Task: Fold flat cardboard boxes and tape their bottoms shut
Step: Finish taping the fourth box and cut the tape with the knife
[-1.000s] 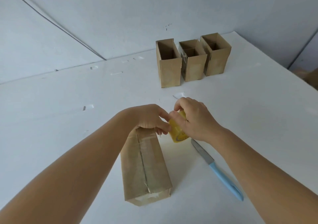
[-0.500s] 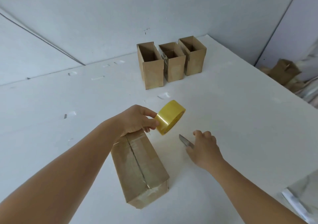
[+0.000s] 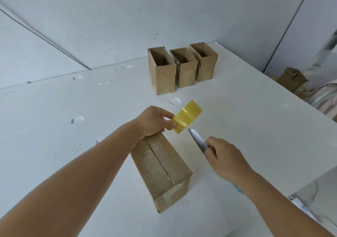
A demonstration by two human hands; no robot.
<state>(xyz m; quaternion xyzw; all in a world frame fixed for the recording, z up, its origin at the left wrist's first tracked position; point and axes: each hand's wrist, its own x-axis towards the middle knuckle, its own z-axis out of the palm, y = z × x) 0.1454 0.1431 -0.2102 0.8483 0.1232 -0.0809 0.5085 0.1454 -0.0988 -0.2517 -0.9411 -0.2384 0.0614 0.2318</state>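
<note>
1. On the white table [image 3: 237,127], directly in front of me, the cardboard box [image 3: 160,171] lies on its side with tape already run along its centre seam.
2. My left hand [image 3: 155,122] pinches the yellow tape roll [image 3: 187,116] between thumb and fingers, holding it raised just past the far end of the box. A thin clear strip appears to run from roll to box; it is too faint to confirm.
3. My right hand [image 3: 226,160] is closed round the knife [image 3: 197,140], blade pointing up towards the roll, tip just below it, not touching. The light-blue handle is mostly hidden behind my wrist.
4. Step in hand, as I judge it: cutting the tape free. To do it well, I should keep the strip taut with the left hand, cut close to the box edge, angle the blade away from my fingers, then press the loose end flat.
5. Three finished boxes [image 3: 182,67] stand upright, open tops up, in a touching row at the table's far side.
6. Surface: matt white, with small scraps of tape stuck here and there.
7. Room: plain white walls; crumpled cardboard [image 3: 291,80] lies on the floor at the right.
</note>
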